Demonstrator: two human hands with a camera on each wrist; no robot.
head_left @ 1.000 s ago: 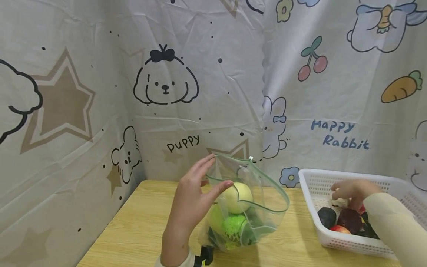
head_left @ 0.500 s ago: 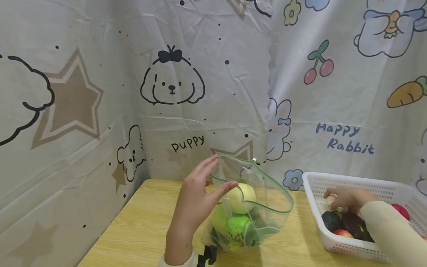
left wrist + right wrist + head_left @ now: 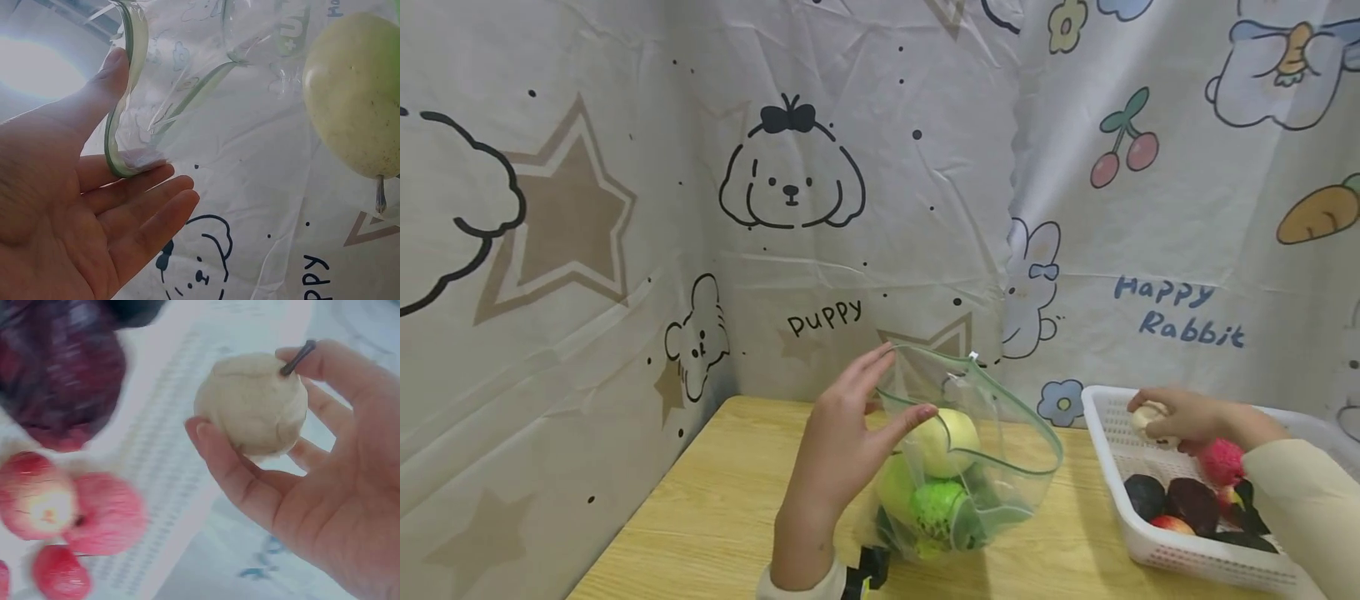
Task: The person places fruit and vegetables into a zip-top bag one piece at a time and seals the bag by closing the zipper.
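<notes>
My left hand [image 3: 842, 442] spreads the green-rimmed mouth of a clear zip bag [image 3: 1000, 492], its thumb and extended fingers against the rim. Inside are a pale yellow-green fruit [image 3: 953, 446], whose stem shows in the left wrist view, another yellow-green fruit [image 3: 895, 492] and a bright green, bumpy one [image 3: 938, 508]. At right, my right hand [image 3: 1195, 417] holds a pale cream round fruit [image 3: 253, 406] with a dark stem, thumb and fingers curled around it. In the head view this fruit overlaps the back left of a white basket [image 3: 1097, 442].
In the basket lie a pinkish-red fruit [image 3: 1222, 462], a dark purple piece [image 3: 1192, 506], a blackish round piece [image 3: 1145, 497] and a red-yellow apple [image 3: 1172, 524]. The wooden table [image 3: 685, 517] runs back to a printed curtain [image 3: 850, 250].
My right hand has taken hold of the cream fruit and raised it from the basket's contents, uncovering the pinkish-red fruit. My left hand stays at the bag mouth. The head view has shifted slightly.
</notes>
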